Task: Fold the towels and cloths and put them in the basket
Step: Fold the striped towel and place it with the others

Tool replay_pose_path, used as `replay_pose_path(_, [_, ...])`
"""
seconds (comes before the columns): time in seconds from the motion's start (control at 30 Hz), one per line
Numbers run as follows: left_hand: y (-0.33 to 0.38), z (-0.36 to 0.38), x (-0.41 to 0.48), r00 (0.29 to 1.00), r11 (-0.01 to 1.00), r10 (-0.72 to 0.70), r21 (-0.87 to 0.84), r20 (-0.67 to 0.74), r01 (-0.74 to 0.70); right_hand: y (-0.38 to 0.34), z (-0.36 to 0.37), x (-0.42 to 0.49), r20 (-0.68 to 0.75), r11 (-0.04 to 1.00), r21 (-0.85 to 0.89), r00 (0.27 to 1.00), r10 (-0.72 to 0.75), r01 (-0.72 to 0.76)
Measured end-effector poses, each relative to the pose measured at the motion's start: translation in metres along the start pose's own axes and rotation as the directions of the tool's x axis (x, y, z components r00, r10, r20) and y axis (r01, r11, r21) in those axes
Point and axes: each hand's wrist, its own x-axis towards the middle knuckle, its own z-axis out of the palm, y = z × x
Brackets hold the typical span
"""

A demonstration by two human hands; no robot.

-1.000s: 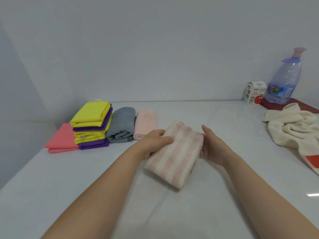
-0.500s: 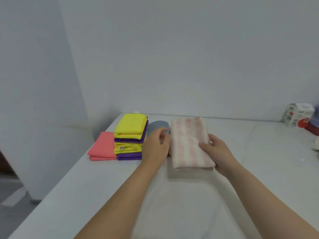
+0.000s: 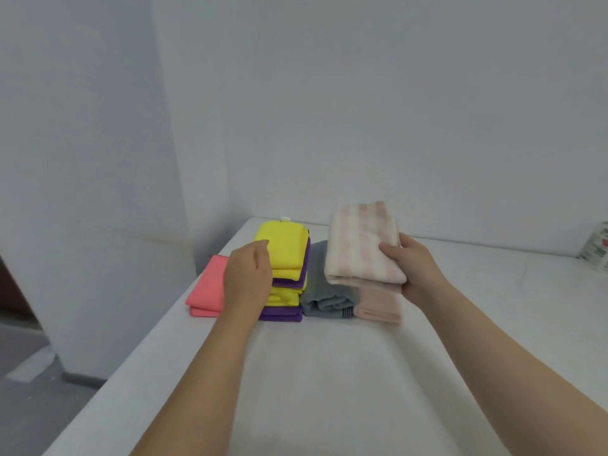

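My right hand grips a folded pink-and-white striped towel by its right edge and holds it over the folded plain pink towel. A folded grey towel lies to the left of the pink one. My left hand rests against the side of a stack of yellow and purple cloths, fingers curled, holding nothing. A folded coral cloth lies at the far left. No basket is in view.
The white table ends at its left edge close to the coral cloth, with the floor below. A white wall stands right behind the towels. A small carton sits at the right edge of view.
My left hand has let go of the striped towel and moved left to the yellow-purple stack. My right hand alone has carried the towel farther back, over the pink towel.
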Motion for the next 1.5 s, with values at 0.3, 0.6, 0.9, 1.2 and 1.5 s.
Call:
replay_pose_path(0.3, [0.009, -0.071, 0.046, 0.853, 0.74, -0.338, -0.447, 0.398, 0.502, -0.008, 0.146, 0.003, 0.24, 0.955, -0.201, 0.956, -0.17, 0.221])
replay_pose_path(0.6, [-0.055, -0.099, 0.076, 0.865, 0.722, -0.404, -0.477, 0.298, 0.501, 0.004, 0.204, 0.012, 0.275, 0.932, -0.289, 0.952, -0.136, 0.217])
replay_pose_path(0.9, [-0.106, -0.069, 0.053, 0.855, 0.899, -0.393, -0.055, 0.338, 0.435, 0.025, 0.163, 0.025, 0.084, 0.896, -0.308, 0.947, -0.31, 0.321])
replay_pose_path(1.2, [-0.09, -0.056, 0.058, 0.93, 0.794, -0.153, 0.602, 0.333, -0.085, 0.042, 0.14, 0.029, 0.298, 0.484, -0.723, 0.854, -0.426, 0.493])
replay_pose_path(1.5, [-0.094, -0.022, 0.043, 0.785, 0.697, -0.211, 0.653, 0.583, -0.298, 0.058, 0.134, 0.016, 0.478, -0.106, -0.878, 0.867, -0.143, 0.467])
